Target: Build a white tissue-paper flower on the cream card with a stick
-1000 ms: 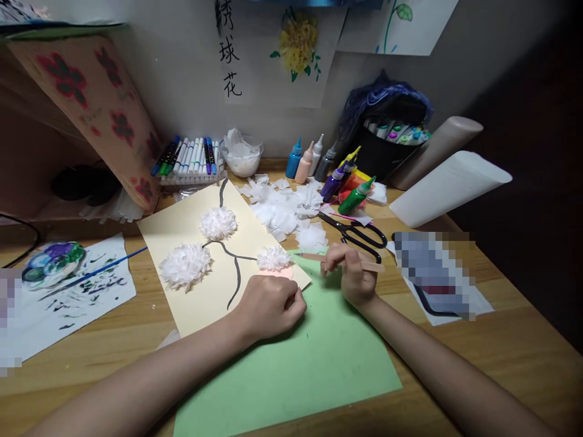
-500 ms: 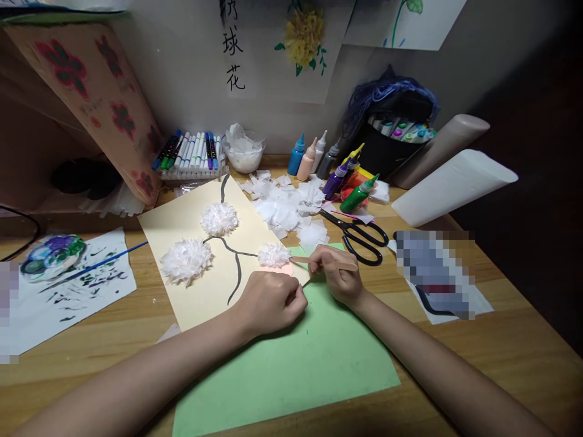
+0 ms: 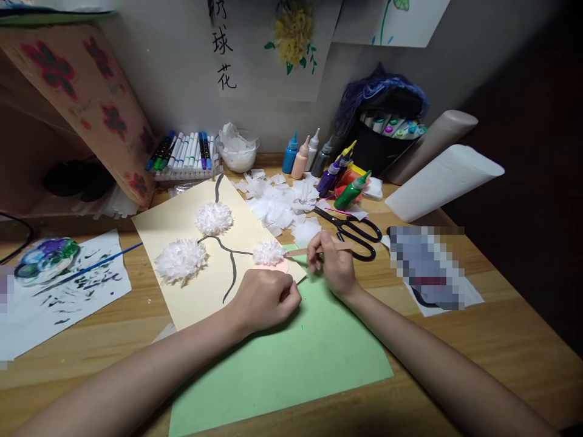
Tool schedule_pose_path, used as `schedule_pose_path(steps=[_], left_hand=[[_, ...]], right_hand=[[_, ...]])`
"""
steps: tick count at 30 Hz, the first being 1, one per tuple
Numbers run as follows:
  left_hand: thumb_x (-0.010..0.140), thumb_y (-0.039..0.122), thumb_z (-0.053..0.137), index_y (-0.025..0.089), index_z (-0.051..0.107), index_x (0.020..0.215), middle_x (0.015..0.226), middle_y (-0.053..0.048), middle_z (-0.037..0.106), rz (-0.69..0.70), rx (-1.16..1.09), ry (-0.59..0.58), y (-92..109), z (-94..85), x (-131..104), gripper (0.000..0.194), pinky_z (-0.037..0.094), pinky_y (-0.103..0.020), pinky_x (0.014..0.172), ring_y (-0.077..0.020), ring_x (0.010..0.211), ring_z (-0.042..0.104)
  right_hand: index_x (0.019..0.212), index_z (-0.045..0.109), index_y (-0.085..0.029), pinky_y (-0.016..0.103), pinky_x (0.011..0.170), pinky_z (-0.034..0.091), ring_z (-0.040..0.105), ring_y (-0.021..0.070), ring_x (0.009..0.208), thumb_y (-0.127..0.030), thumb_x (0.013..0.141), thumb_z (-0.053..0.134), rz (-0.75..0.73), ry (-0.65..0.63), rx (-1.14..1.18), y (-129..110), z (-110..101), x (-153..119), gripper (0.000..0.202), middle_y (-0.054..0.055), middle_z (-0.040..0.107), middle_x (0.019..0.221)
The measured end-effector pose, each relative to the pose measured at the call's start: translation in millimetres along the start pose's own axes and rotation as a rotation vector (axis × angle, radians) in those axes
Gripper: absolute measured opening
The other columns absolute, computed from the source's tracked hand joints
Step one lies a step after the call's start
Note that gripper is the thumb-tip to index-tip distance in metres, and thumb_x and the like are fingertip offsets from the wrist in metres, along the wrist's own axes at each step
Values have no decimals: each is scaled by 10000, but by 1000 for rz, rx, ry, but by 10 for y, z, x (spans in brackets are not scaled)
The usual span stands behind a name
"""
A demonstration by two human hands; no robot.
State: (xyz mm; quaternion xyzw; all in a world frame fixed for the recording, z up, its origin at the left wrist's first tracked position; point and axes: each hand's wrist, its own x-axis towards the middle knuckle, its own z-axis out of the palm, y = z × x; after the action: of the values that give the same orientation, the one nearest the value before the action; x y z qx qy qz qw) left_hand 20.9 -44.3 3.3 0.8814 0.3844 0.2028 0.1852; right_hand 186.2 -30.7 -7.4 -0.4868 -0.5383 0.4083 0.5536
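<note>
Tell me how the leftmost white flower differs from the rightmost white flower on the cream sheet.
Size: the leftmost white flower looks larger; the rightmost white flower looks smaller.
Backing: the rightmost has a pink patch showing along its lower edge; the leftmost shows none.
Surroundings: the wooden stick points at the rightmost; nothing points at the leftmost.
Shared: both are white and ruffled, on the cream sheet.

place: craft desk | signs: markers, squeeze bottles, scissors, paper flowers

Handwritten “球花” stands on the wall-hung sheet.
</note>
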Motion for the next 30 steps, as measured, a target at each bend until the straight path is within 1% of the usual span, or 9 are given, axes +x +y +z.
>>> schedule_pose_path(steps=[3,6,9,12,14,16,18,23,30], left_hand=[[756,191,455,159,513,504,463,21,535,-7,-1,3,3,-3,3,261,258,-233,485,-89,431,417],[754,189,458,159,516,505,463,22,535,0,-7,10,-2,-7,7,257,256,-232,484,-86,431,418],[748,179,457,158,509,498,458,23,530,2,-14,15,-7,-8,6,256,255,-229,483,-83,429,421],[745,172,457,157,495,490,449,26,521,11,-23,30,-7,2,3,258,252,-225,479,-80,423,415],[744,168,458,156,489,487,445,27,517,24,-24,49,-9,9,2,259,250,-225,474,-78,418,412],[744,165,457,156,486,486,439,28,512,45,-23,74,-13,12,3,259,252,-226,468,-78,412,411],[745,165,451,159,485,488,436,29,504,86,-29,99,-16,9,3,260,260,-228,460,-78,406,411],[756,168,427,168,472,484,429,29,487,229,-48,95,22,16,-45,276,278,-234,438,-81,395,421],[742,178,434,171,488,505,451,19,499,382,13,86,111,-14,-200,243,237,-264,400,-93,383,388]], right_hand=[[513,489,-183,226,374,279,379,71,346,-446,936,348,-153,92,-7,40,-44,-84,518,-38,423,402],[482,475,-187,251,405,275,362,81,362,-392,944,344,-287,108,-7,54,-72,-113,522,-31,413,387],[562,514,-194,262,475,345,448,100,440,-366,946,352,-368,157,-63,43,-121,-46,451,-20,501,471],[774,589,-208,281,637,451,597,140,679,-327,927,430,-327,131,-290,19,-201,74,250,14,641,726],[876,611,-215,305,737,470,619,165,815,-289,916,464,-332,38,-477,10,-249,137,169,34,669,851],[910,623,-215,319,780,470,620,179,860,-261,912,471,-376,-22,-618,14,-279,167,159,42,682,881],[923,620,-212,323,782,474,623,188,861,-255,895,506,-388,-23,-705,31,-290,169,125,46,686,891],[881,580,-199,307,695,480,612,188,773,-284,777,668,-249,-31,-751,77,-284,138,161,35,645,855],[751,591,-202,282,657,466,586,155,706,-221,775,659,-273,8,-671,80,-264,126,74,7,640,764]])
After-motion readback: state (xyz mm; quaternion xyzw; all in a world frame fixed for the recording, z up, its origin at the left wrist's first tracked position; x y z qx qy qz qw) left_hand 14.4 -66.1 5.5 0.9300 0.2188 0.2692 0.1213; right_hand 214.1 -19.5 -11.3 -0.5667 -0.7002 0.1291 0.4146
